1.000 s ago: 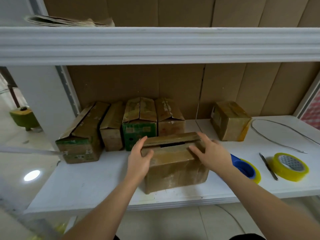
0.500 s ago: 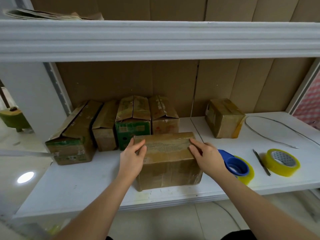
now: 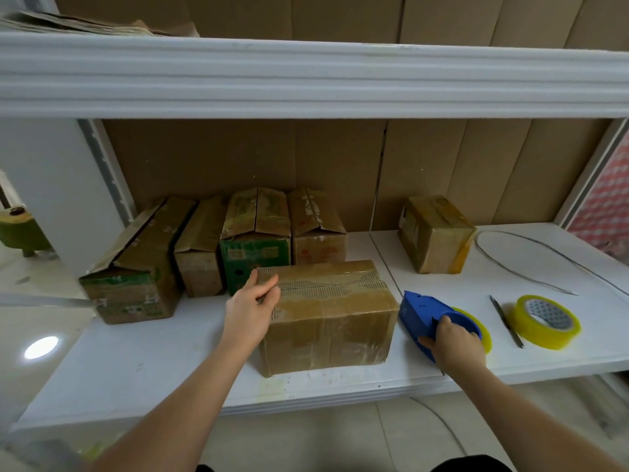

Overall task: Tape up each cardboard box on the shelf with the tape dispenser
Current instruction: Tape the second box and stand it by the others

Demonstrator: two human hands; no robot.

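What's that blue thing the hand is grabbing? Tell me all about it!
It's the tape dispenser, made of what looks like blue plastic, with a pointed nose aimed toward the back-left and small holes in its side. A yellow tape roll sits in it, sticking out on the right. It lies on the white shelf, just right of the front box. The right hand grips its near end.

Open shelf front, crowded back-left.
Bare white shelf board (image 3: 143, 362) left of large brown cardboard box (image 3: 326, 321); row of four worn cardboard boxes (image 3: 218, 253) blocking behind; low white upper shelf edge (image 3: 313, 76) overhead.
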